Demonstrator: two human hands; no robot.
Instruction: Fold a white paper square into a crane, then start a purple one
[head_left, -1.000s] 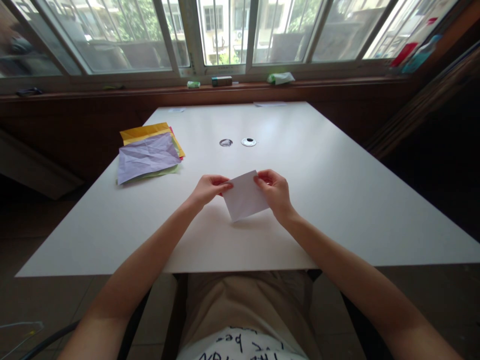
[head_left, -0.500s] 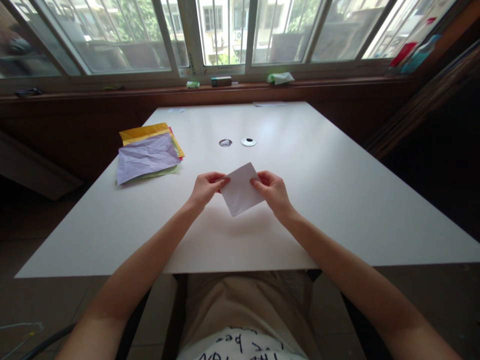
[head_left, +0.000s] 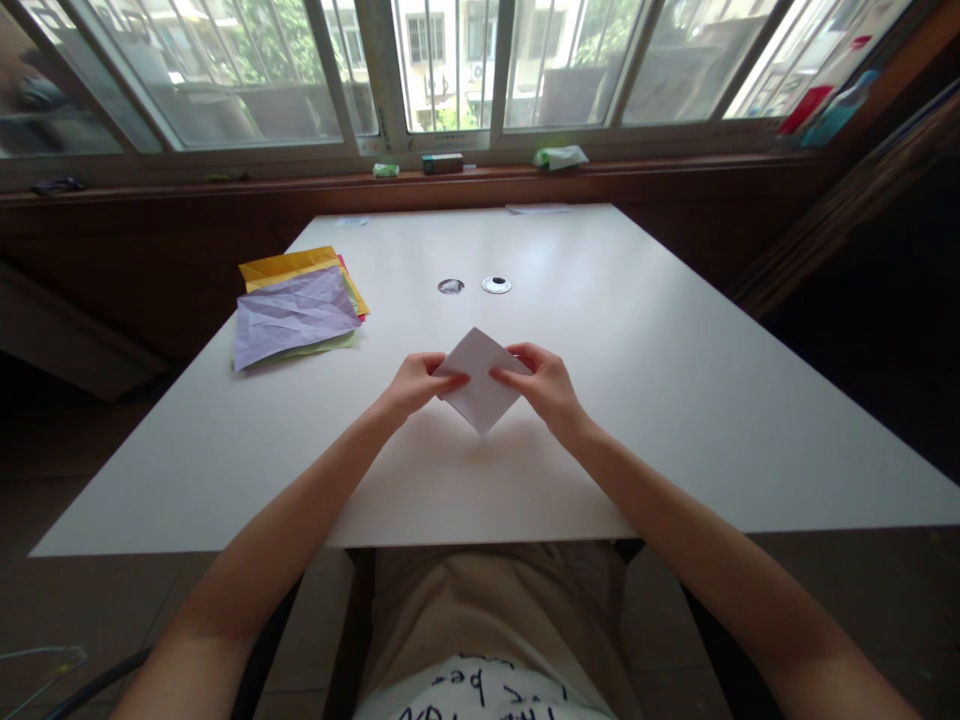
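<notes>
A small square of pale folded paper is held up between my two hands, just above the tabletop, with one corner pointing away from me and one toward me. My left hand pinches its left corner, thumb lying on the upper face. At the right corner my right hand grips it the same way, thumb on top and fingers behind. The fingers beneath the paper are mostly hidden. Beyond the paper, two round discs lie side by side on the white table.
Several coloured sheets lie stacked at the table's left edge, a creased lilac sheet on top and a yellow one behind. Along the windowsill stand a small dark box and a green-and-white packet.
The paper has turned in my hands from a slant into an even diamond. My left hand has shifted slightly, and both thumbs now reach farther onto the paper.
</notes>
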